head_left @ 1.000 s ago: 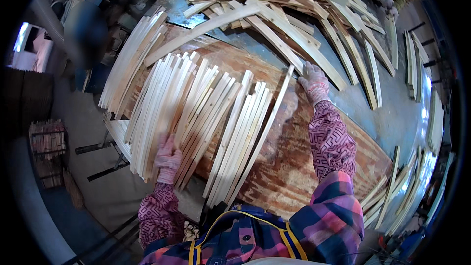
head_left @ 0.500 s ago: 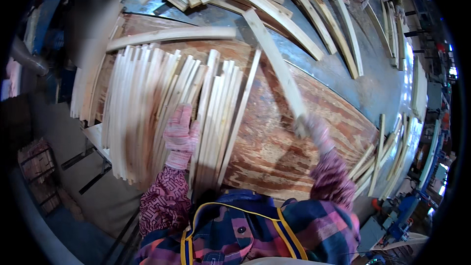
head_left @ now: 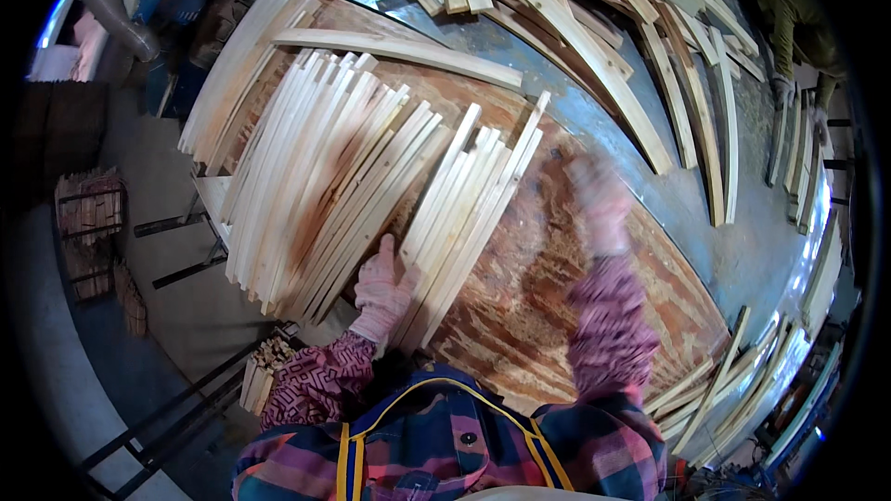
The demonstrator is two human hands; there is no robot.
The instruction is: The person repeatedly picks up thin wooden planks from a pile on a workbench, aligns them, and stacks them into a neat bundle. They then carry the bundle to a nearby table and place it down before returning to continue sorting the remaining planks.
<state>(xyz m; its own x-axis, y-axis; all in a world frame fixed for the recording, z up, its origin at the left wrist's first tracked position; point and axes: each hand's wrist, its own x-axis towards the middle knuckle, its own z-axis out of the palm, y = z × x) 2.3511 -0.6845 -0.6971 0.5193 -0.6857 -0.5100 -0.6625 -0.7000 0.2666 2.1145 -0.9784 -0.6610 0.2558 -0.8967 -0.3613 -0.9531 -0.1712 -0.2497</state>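
Observation:
My left hand (head_left: pixel 382 289), in a pink-and-white knitted glove, rests at the near ends of the wooden strips with its index finger stretched out and holds nothing I can see. It lies at the gap between a wide row of pale strips (head_left: pixel 306 176) on the left and a smaller bundle of strips (head_left: pixel 473 213) on the right. My right hand (head_left: pixel 601 204), gloved alike, is over the right part of the stained plywood board (head_left: pixel 520 315). Motion smears its fingers, and no strip shows in it.
One strip (head_left: pixel 399 48) lies across the far side of the row. Beyond the board, a heap of longer boards (head_left: pixel 585 56) covers part of a blue-grey metal table (head_left: pixel 691 176). Another person's hands (head_left: pixel 784 93) are at the far right by more strips. Further strips (head_left: pixel 724 371) lie at right.
The strip held in my right hand is out of it, and that hand has moved farther away. My left hand has shifted nearer and right along the strips. The whole view has turned.

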